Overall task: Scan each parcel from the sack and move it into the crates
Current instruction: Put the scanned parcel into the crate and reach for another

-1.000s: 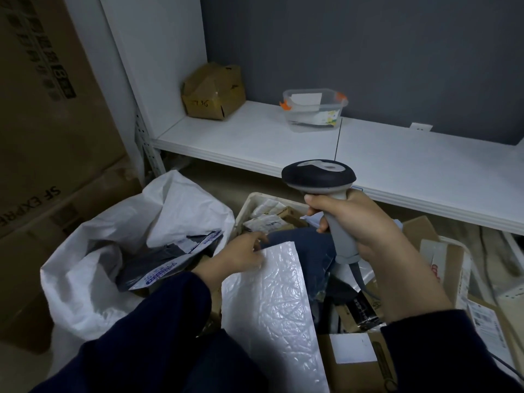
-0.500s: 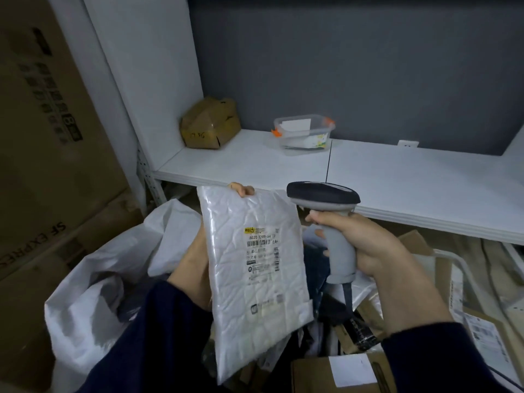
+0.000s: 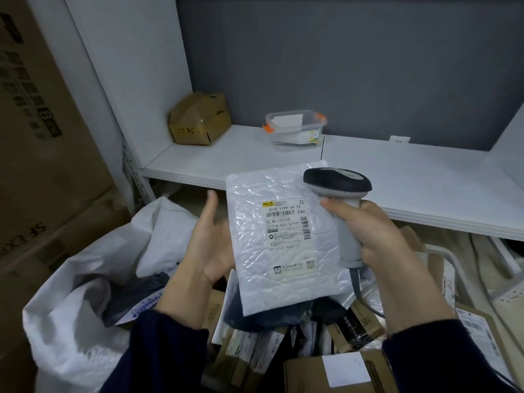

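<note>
I am holding the parcel (image 3: 283,251) up in the air in front of the front edge of the shelf (image 3: 411,180), above the crate (image 3: 442,251) of boxes and to the right of the sack (image 3: 85,279). It is a white padded envelope with its printed side facing me. Its long axis is running from top to bottom and leaning slightly to the left at the top.

The left hand (image 3: 209,242) is supporting the parcel at its left edge. The thumb is pointing straight up, apart from the envelope. The fingers are passing behind the parcel, so I cannot tell whether they are curled or flat.

The right hand (image 3: 377,239) is gripping the scanner (image 3: 337,184) by its handle, with the fingers wrapped round the grey stem. The dark head is overlapping the parcel's upper right corner.

The label (image 3: 286,222) is sitting in the upper half of the parcel, and its barcode is running crosswise to the long axis. The barcode is lying just below and to the left of the scanner head, so the right hand is the nearer one for the read.

In my judgement, the step in hand is the scan. The head is crowding the corner and not facing the barcode, so I am expecting to draw it back and tip it toward the label. After the read, the left hand is best placed to lower the parcel into the crate.
</note>
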